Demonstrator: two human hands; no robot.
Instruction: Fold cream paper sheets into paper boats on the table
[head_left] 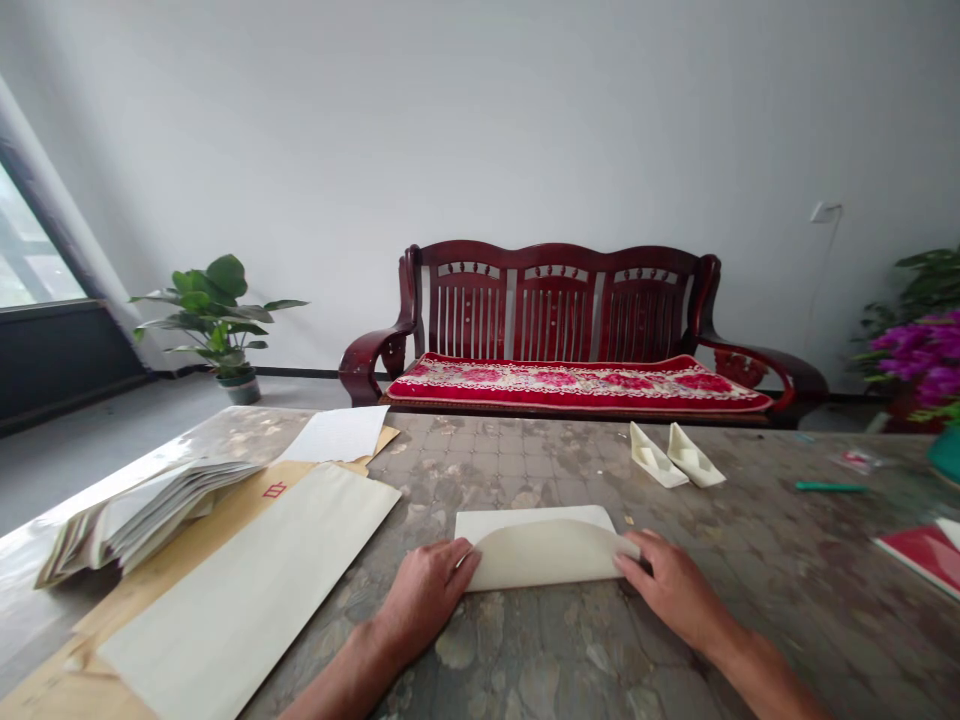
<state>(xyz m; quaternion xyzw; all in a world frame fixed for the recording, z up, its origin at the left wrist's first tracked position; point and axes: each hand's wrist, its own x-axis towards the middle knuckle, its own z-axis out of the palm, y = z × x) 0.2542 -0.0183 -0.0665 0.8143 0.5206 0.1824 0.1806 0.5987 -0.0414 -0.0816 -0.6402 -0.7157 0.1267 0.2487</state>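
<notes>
A cream sheet of paper [540, 555] lies on the patterned table, its near part curled over toward the far edge in a bend that is not pressed flat. My left hand [431, 590] pinches the left end of the bent sheet, thumb along the edge. At the right end my right hand [664, 580] grips the paper between thumb and fingers. Beyond my right hand stand two folded paper boats [667, 458], side by side.
Left of my hands lie a large cream sheet [255, 590], brown paper [225, 520], a white sheet [334, 435] and a stack of papers [157, 510]. On the right are a green pen [831, 487], a red booklet [919, 555] and purple flowers [922, 355]. A wooden bench [555, 320] stands behind the table.
</notes>
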